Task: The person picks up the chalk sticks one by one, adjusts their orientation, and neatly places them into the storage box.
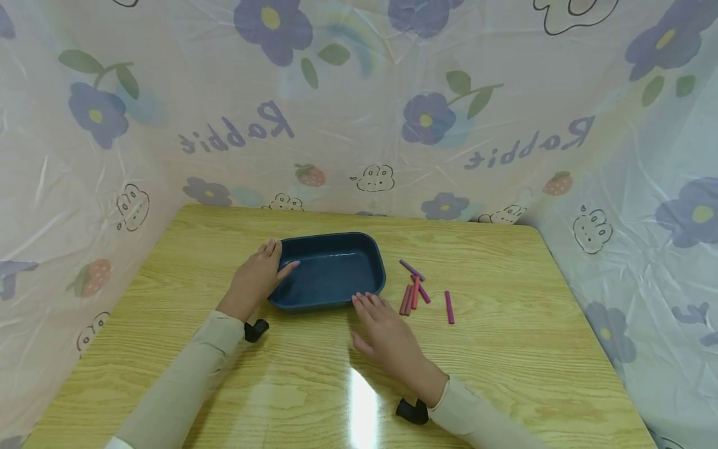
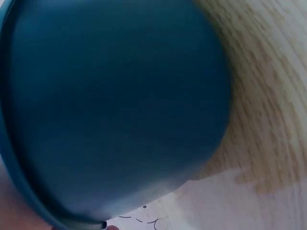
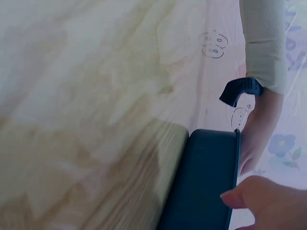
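A dark blue rectangular tray (image 1: 326, 305) with rounded corners sits on the wooden table in the head view. My left hand (image 1: 252, 277) rests on its left end, fingers at the far left corner and thumb reaching over the inside. From the left wrist the tray's outer wall (image 2: 120, 105) fills most of the view, and only bits of that hand show past the rim. My right hand (image 1: 387, 333) touches the front rim near the right corner with fairly straight fingers. Its thumb (image 3: 235, 197) stands apart from them, overlapping the tray's outer wall (image 3: 204, 177) in the right wrist view.
Right of the tray lie several thin crayon-like sticks in purple, pink and red, some overlapping; a single purple stick (image 1: 449, 307) lies farther right. Patterned sheeting (image 1: 348, 143) with flowers and rabbits hangs around the table (image 1: 505, 362). Black wrist mounts (image 1: 412, 411) stick out below both wrists.
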